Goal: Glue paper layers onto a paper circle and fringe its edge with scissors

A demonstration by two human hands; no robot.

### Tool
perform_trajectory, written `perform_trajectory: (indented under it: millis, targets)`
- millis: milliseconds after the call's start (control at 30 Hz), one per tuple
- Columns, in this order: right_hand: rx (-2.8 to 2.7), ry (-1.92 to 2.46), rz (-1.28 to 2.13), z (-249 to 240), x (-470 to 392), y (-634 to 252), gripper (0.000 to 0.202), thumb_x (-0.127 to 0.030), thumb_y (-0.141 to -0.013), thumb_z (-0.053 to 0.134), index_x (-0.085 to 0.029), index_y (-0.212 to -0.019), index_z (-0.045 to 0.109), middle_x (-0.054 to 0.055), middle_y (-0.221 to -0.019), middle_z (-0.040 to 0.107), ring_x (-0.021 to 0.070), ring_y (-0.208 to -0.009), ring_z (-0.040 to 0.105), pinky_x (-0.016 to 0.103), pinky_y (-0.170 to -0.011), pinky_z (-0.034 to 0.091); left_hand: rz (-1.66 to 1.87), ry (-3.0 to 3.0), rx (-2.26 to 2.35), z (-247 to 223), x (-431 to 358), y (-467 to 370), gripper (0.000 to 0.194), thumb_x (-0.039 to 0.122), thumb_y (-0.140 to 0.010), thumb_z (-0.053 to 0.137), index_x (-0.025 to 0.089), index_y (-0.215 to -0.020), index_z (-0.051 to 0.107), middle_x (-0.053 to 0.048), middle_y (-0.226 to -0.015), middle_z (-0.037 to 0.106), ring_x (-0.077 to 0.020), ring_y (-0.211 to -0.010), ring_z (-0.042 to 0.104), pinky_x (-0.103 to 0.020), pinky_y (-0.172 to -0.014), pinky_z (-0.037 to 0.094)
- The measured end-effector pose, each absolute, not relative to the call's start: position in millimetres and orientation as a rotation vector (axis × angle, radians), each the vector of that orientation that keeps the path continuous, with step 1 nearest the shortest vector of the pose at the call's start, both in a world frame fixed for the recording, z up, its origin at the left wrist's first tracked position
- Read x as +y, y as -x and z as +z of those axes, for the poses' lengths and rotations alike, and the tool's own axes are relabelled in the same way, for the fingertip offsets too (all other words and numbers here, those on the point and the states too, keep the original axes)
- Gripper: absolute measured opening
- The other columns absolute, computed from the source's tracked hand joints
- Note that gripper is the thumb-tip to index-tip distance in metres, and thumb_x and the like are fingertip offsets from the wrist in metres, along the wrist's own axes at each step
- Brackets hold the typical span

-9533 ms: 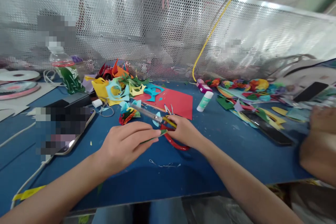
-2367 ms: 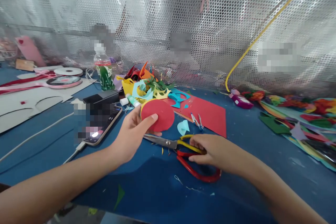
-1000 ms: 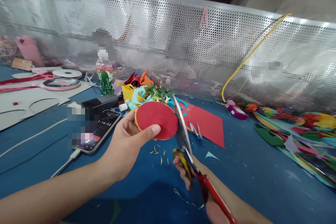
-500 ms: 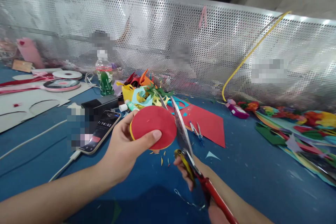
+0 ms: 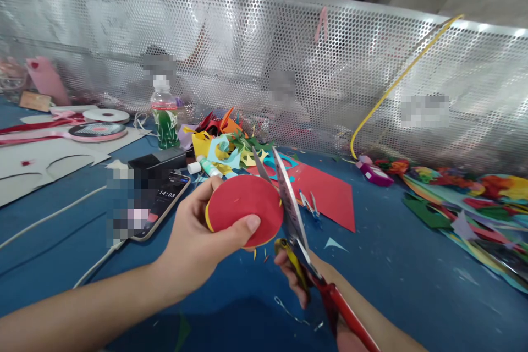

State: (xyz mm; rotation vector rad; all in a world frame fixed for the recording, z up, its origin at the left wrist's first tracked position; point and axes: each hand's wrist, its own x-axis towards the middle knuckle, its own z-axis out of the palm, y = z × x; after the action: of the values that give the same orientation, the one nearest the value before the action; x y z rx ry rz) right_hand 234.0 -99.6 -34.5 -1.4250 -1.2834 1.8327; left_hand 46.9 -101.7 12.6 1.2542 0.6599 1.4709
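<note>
My left hand (image 5: 206,231) pinches a stack of round paper discs (image 5: 243,203), red on top with a yellow edge showing beneath, thumb on the upper face. My right hand (image 5: 295,280) is wrapped round the handles of large scissors (image 5: 295,209) with red and yellow-black grips. The blades are spread, and the discs' right edge lies between or against them; exact contact is hard to tell. Small paper slivers (image 5: 255,254) lie on the blue table (image 5: 231,297) below the discs.
Paper scraps (image 5: 223,151), a glue stick (image 5: 209,166) and a bottle (image 5: 166,121) stand or lie behind. A phone (image 5: 165,206) is at left. Red paper (image 5: 330,192) and compasses (image 5: 309,204) lie right of the blades, with colourful cutouts (image 5: 466,198) farther right. A perforated metal panel (image 5: 247,55) bounds the back.
The disc stack and my left hand have shifted slightly right and down. The scissors have moved slightly right, their blades still spread.
</note>
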Motion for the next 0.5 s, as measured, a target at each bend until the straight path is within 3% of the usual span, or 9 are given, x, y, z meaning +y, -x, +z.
perform_trajectory:
  millis: [133,333,500]
  targets:
    - [-1.193,1.391,1.917,-21.2,-105.8,-237.0,0.018,-0.038,-0.072,0.053,-0.022,-0.067,0.048,-0.006,-0.047,0.039,0.008,-0.035,0.034,0.022,-0.037,0.03,1.476,-1.26,0.664,13.6,-101.1,-47.3,0.03,0.024,-0.068,0.08,0.021,-0.072,0.05,0.002,-0.069,0.064,-0.0104,-0.055,0.061,-0.02,-0.047,0.058]
    - [-1.106,1.525,1.962,-17.6,-106.1,-230.9,0.022,-0.031,-0.081,0.04,-0.021,-0.062,0.047,-0.006,-0.04,0.036,0.0068,-0.029,0.031,0.019,-0.033,0.026,1.507,-1.297,0.705,14.2,-102.4,-46.0,0.03,0.022,-0.069,0.079,0.02,-0.071,0.05,0.004,-0.067,0.063,-0.008,-0.054,0.059,-0.016,-0.048,0.056]
    - [-1.1,1.598,1.92,-13.2,-112.4,-233.1,0.021,-0.038,-0.072,0.041,-0.02,-0.062,0.046,-0.007,-0.04,0.033,0.0049,-0.031,0.027,0.017,-0.034,0.022,1.464,-1.284,0.67,15.6,-104.1,-44.7,0.028,0.021,-0.071,0.078,0.02,-0.074,0.05,0.005,-0.068,0.062,-0.0083,-0.053,0.061,-0.018,-0.048,0.058]
